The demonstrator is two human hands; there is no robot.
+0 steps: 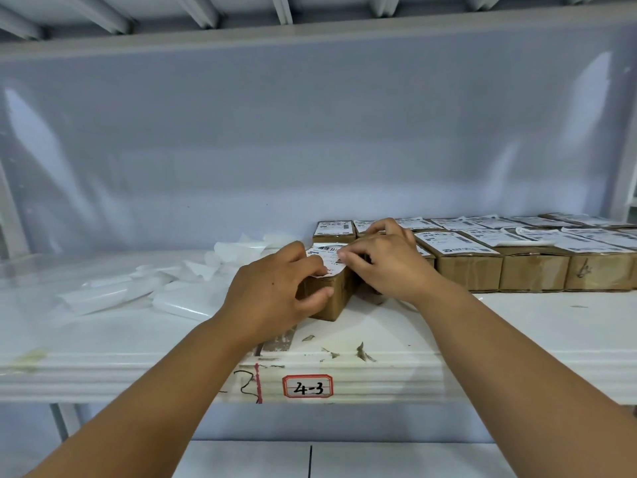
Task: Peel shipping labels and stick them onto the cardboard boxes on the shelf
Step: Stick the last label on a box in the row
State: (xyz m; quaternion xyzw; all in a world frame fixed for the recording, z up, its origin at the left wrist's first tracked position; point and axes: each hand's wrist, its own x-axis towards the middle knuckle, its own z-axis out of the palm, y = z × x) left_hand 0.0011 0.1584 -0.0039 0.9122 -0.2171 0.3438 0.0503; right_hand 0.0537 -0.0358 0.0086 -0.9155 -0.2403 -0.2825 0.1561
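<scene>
1. white shelf [517, 326] across mid frame, pale glossy back panel [310, 132] behind it. a handwritten shelf tag [307, 386] reading "4-3" sits on the front lip, lower centre.
2. task's thing: one label [327, 257] lying on top of one cardboard box [336, 298], dead centre of frame, between the two hands.
3. box sits skewed, with one corner pointing at the lower frame, unlike the squared-off rows to its right. hands cover most of it, so its long axis cannot be told for sure.
4. left hand [272, 291]: thumb on the near side face of the box, fingers curled over the top edge onto the label's left margin.
5. right hand [386, 260]: fingers bent, tips nipping the label's right edge. the label bows up a little between the hands, so it looks not yet flat.
6. judgement: the coming move is a press and smooth across the box top. both hands are already on it, and the left also steadies the box.
7. counts: two hands, one box in work, one label in work.
8. labelled boxes [465, 263], right of centre to the right edge: at least four fronts in the near row and a second row behind. total unclear.
9. peeled backing papers [138, 288], left of centre: a loose overlapping heap, several, not countable.
</scene>
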